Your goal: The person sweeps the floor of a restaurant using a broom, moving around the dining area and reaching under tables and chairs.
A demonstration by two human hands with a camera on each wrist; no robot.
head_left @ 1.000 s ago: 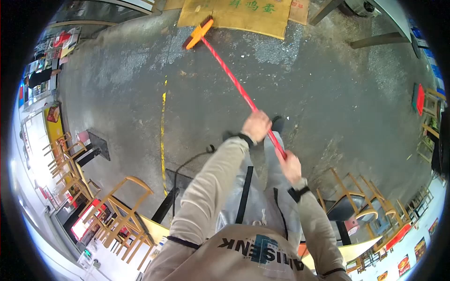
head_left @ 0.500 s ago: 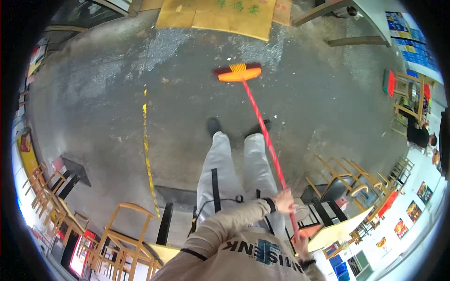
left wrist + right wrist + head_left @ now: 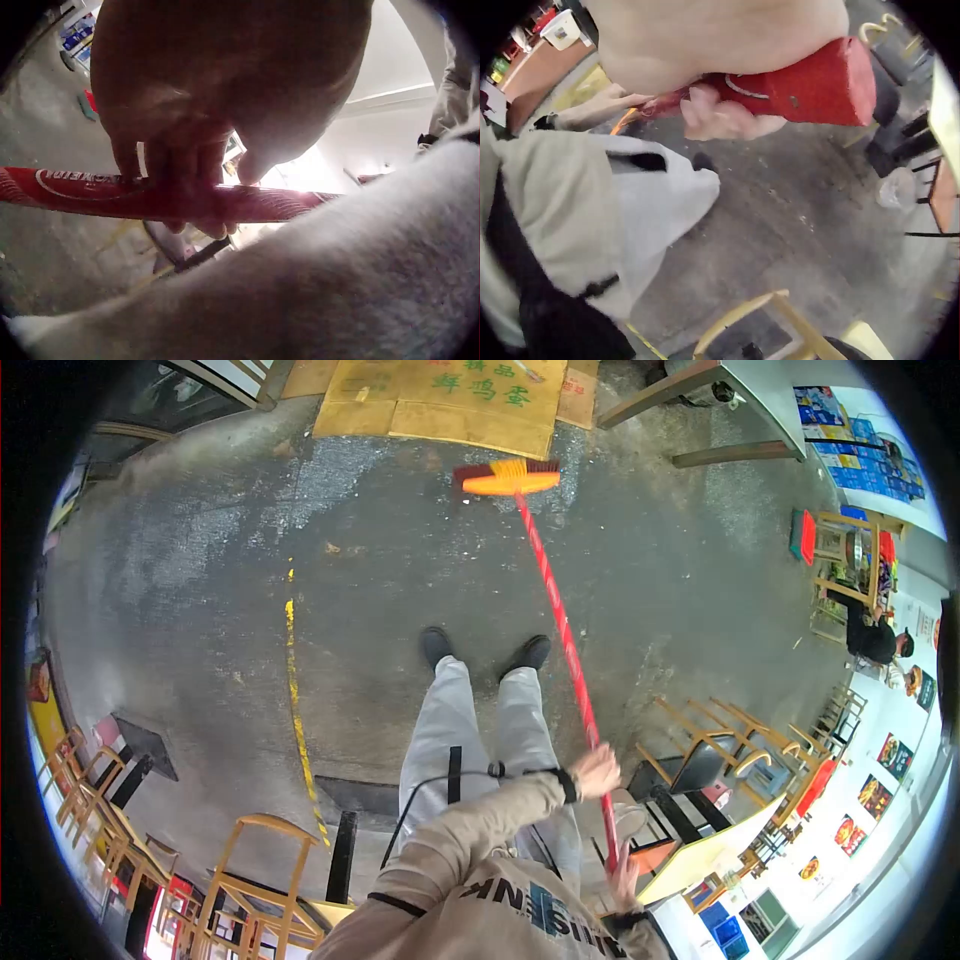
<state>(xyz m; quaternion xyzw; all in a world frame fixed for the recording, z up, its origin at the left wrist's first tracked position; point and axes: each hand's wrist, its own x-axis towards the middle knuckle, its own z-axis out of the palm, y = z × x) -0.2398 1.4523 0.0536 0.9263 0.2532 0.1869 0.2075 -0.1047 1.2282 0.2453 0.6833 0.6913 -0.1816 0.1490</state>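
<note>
A broom with an orange head [image 3: 510, 482] and dark red and yellow bristles lies against the grey floor, just short of the flattened cardboard [image 3: 450, 405]. Its red handle [image 3: 565, 630] slants back past the person's right shoe [image 3: 528, 654]. The left hand [image 3: 597, 772] grips the handle partway up; in the left wrist view, that hand's fingers [image 3: 191, 169] wrap over the red shaft [image 3: 82, 199]. Nearer the body, the right hand [image 3: 624, 880] holds the top end. The right wrist view shows its fingers [image 3: 727, 118] curled under the thick red end [image 3: 817, 86].
Wooden chairs [image 3: 262, 880] and tables stand at lower left and lower right. A metal-legged table [image 3: 735, 453] is at upper right. Yellow tape [image 3: 292, 660] marks the floor on the left. Another person [image 3: 872, 640] is at the far right.
The broom head has swung from beside the cardboard's left part down onto the floor, then back up close to the cardboard. Both hands moved to the lower right, still holding the handle.
</note>
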